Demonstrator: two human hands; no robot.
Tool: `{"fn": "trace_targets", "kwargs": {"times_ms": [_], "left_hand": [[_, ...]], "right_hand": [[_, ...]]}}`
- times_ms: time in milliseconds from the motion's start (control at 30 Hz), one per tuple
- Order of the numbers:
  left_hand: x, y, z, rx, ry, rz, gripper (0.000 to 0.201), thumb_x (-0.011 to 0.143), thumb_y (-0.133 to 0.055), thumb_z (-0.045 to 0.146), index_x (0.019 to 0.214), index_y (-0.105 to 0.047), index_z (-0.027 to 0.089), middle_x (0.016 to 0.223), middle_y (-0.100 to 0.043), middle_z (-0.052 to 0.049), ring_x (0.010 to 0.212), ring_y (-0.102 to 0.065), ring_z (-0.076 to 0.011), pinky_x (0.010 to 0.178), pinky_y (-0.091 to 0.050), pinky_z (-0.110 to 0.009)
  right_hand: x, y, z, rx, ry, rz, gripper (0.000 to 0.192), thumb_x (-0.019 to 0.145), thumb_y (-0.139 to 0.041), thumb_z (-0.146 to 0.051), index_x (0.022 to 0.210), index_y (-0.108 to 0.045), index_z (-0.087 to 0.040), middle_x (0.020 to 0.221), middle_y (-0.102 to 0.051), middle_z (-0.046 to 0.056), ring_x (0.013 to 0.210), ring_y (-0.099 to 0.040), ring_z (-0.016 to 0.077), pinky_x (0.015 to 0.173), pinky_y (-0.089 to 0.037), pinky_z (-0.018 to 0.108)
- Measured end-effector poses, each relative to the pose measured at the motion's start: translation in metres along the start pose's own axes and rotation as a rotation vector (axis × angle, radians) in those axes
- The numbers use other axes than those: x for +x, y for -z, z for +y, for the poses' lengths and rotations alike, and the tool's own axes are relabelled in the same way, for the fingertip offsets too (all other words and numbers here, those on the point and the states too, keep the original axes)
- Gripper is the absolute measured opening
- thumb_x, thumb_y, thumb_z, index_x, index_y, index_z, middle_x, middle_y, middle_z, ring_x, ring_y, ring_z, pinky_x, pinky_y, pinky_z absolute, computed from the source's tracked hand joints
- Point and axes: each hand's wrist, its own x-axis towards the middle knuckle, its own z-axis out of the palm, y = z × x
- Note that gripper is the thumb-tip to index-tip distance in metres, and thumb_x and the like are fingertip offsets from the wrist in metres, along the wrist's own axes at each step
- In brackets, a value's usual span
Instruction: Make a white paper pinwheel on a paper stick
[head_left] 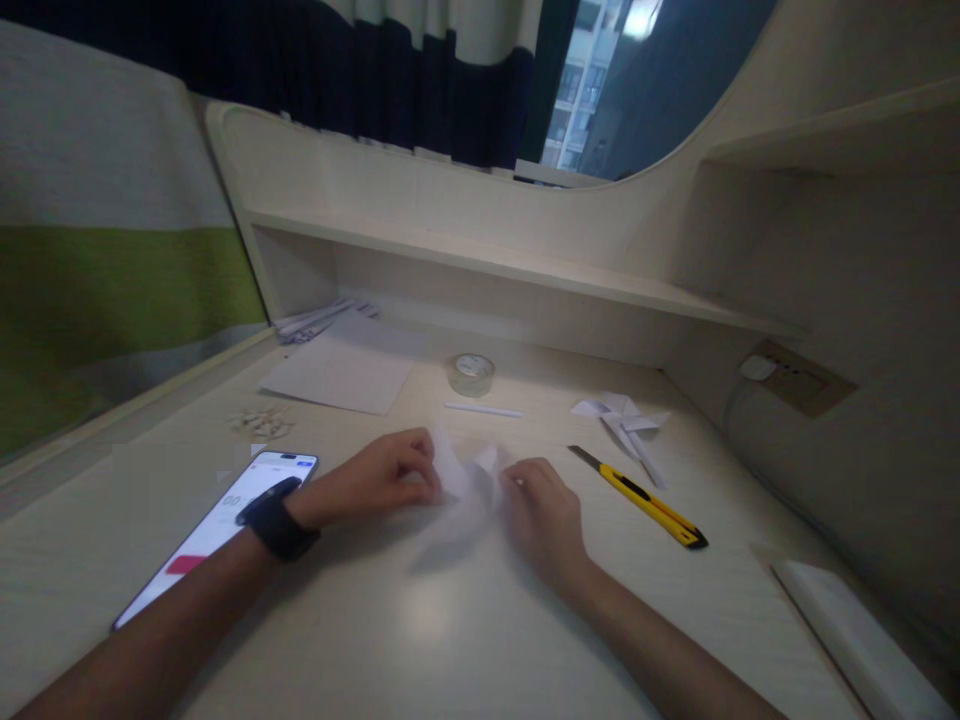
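Between my hands, above the middle of the desk, is a white folded paper (474, 490), blurred and curling at its edges. My left hand (386, 475) pinches its left side between thumb and fingers, a dark watch (281, 520) on that wrist. On the other side, my right hand (546, 515) has its fingertips closed on the paper's right edge. Behind the paper lie a thin white paper stick (484, 410) and a roll of clear tape (472, 374). A white paper pinwheel (626, 420) on a stick rests to the right, beyond a yellow utility knife (652, 508) with its blade out.
A phone (217, 530) with a lit screen lies under my left forearm. Small pale scraps (262, 422), white sheets (345, 365) and a stack of paper strips (322, 320) are at the back left. A wall socket (802, 378) and a white slab-like object (855, 630) stand right.
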Motion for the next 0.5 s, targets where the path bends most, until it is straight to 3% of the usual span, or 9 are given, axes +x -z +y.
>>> {"fn": "trace_targets", "kwargs": {"times_ms": [100, 267, 400, 500], "left_hand": [[0.001, -0.012, 0.004, 0.026, -0.033, 0.043, 0.025, 0.086, -0.060, 0.039, 0.074, -0.065, 0.017, 0.088, -0.055, -0.001, 0.079, -0.054, -0.0123, 0.071, -0.041, -0.024], [0.001, -0.020, 0.006, 0.162, 0.070, 0.128, 0.026, 0.088, -0.054, 0.037, 0.074, -0.063, 0.016, 0.091, -0.055, -0.003, 0.078, -0.054, -0.0140, 0.072, -0.041, -0.026], [-0.008, 0.012, 0.012, 0.040, -0.013, -0.055, 0.015, 0.085, -0.057, 0.031, 0.090, -0.067, 0.020, 0.096, -0.058, -0.003, 0.087, -0.055, -0.0164, 0.079, -0.041, -0.026], [-0.016, 0.034, 0.018, -0.056, 0.002, -0.232, 0.025, 0.082, -0.062, 0.027, 0.106, -0.067, 0.029, 0.114, -0.056, -0.002, 0.099, -0.054, -0.0189, 0.084, -0.040, -0.026]], "right_hand": [[-0.002, 0.000, 0.000, -0.010, 0.049, -0.014, 0.011, 0.089, -0.049, -0.016, 0.089, -0.060, -0.020, 0.088, -0.061, 0.005, 0.080, -0.058, 0.0159, 0.070, -0.047, 0.026], [-0.005, 0.000, -0.005, -0.008, 0.092, -0.036, 0.013, 0.087, -0.049, -0.014, 0.090, -0.060, -0.020, 0.088, -0.061, 0.006, 0.079, -0.059, 0.0164, 0.069, -0.048, 0.027], [-0.004, 0.000, -0.008, 0.028, 0.049, 0.001, 0.013, 0.088, -0.048, -0.014, 0.089, -0.060, -0.020, 0.086, -0.062, 0.006, 0.078, -0.059, 0.0164, 0.070, -0.049, 0.028], [-0.004, -0.001, -0.008, 0.081, -0.002, 0.031, 0.012, 0.088, -0.048, -0.016, 0.085, -0.059, -0.020, 0.083, -0.061, 0.005, 0.077, -0.059, 0.0164, 0.068, -0.048, 0.028]]}}
